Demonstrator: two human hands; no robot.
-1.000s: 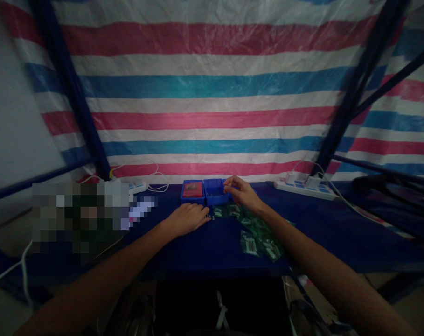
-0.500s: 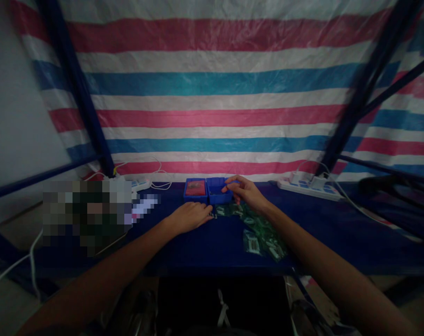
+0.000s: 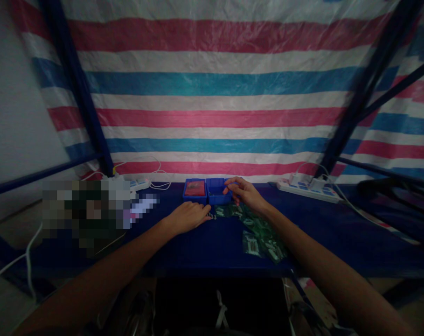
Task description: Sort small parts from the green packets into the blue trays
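1. Packet [image 3: 195, 188], red, lies in the left bin [image 3: 196, 200], blue, just below the middle of the frame
2. The right bin [image 3: 219, 201], also blue, stands just beside it; what lies in it is too dark to tell
3. Left hand [image 3: 191, 217] is palm down at the table [image 3: 198, 252], lower middle of the frame, fingers lightly bent, tips at some small bits [image 3: 213, 217]; I cannot tell whether they grip any
4. Right hand [image 3: 245, 192] is right of the middle, at the right bin's right end, thumb and fingers curled towards each other; I cannot tell whether they hold anything
5. Bags [image 3: 252, 243], greenish and clear, with pale parts inside, lie lower right of the middle, partly hidden by the right forearm
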